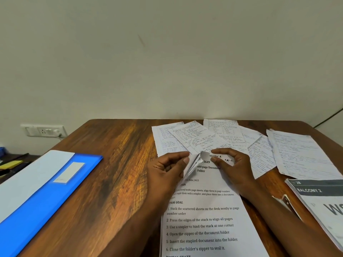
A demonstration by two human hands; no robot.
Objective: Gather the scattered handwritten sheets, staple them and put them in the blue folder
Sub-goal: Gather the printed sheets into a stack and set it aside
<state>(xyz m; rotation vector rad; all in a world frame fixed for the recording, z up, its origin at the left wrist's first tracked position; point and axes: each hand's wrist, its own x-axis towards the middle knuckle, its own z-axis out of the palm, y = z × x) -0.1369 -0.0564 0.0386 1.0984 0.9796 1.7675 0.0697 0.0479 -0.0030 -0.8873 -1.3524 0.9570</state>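
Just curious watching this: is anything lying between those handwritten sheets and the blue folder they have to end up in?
Nothing visible does. Between the handwritten sheets and the blue folder there is only bare table. Both hands are busy pinching a printed instruction sheet.

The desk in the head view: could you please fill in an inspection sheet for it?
Surface: wooden desk, against a plain wall.
Job's things: handwritten sheets fanned at the far edge; blue folder lying shut at left; no stapler seen.
Clutter: printed instruction sheet; grey booklet at right.
Grippers: left hand and right hand pinch the instruction sheet's folded top corner.
Cables: dark cable at far right.
Surroundings: wall socket; yellow pad.
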